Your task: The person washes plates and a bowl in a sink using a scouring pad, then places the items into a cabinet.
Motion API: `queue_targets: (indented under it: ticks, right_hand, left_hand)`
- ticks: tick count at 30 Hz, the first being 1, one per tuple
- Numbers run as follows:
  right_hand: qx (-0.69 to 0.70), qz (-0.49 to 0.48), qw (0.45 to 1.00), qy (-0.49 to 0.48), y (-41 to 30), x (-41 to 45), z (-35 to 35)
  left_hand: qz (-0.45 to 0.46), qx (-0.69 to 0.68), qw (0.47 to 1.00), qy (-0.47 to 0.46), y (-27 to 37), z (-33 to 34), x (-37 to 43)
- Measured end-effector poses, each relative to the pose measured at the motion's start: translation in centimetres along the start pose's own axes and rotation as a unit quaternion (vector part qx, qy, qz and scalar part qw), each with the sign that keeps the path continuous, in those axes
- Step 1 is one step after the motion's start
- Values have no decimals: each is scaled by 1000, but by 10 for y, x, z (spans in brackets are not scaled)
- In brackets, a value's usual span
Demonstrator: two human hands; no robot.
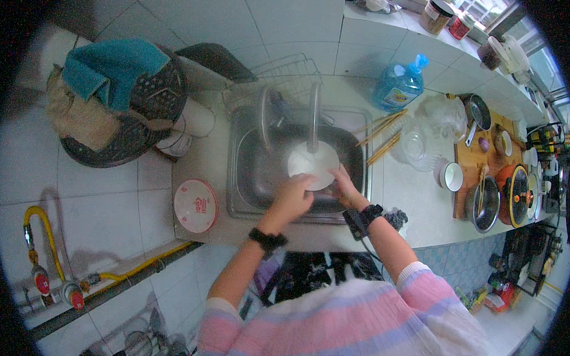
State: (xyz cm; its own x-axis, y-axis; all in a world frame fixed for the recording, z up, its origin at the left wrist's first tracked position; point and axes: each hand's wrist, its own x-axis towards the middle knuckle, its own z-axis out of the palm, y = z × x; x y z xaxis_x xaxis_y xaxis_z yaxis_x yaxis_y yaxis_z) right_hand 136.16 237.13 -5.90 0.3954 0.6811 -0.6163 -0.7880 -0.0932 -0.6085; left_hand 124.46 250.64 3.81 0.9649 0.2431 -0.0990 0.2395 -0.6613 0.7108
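A white round dish, a plate or shallow bowl (323,165), is held over the stainless steel sink (252,177) beneath the faucet spout (314,113). My left hand (296,197) lies against its lower left edge, with the fingers reaching onto it. My right hand (345,185) grips its right edge. Whether water runs from the spout is hard to tell. On the counter left of the sink lies a white plate with a red rim and red marking (196,206). Several wooden chopsticks (384,148) rest at the sink's right rim.
Right of the sink are a clear plastic container (415,145), a white bowl (452,177), a wooden cutting board (464,156), a metal bowl (485,208) and an orange lidded pot (515,195). A blue detergent jug (397,88) stands behind. A wire rack (289,70) is behind the faucet.
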Motion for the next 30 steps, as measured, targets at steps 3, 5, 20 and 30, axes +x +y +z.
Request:
queue_targets:
  ticks: [3,5,20,30]
  right_hand:
    - [-24,-2,1000,-5,-2,-3,-8]
    - [-49,-27,998,-32,-5,-4,-12]
    - [-71,8,995,-68,-51,-4,24]
    - [-87,-26,991,-100,-71,-17,2]
  left_hand:
    - [31,34,998,-37,-3,6,-2]
    - [46,48,997,-39,-12,9,-6]
    - [83,134,987,-8,-14,14,10]
    - [-109,-249,959,78,-37,36,40]
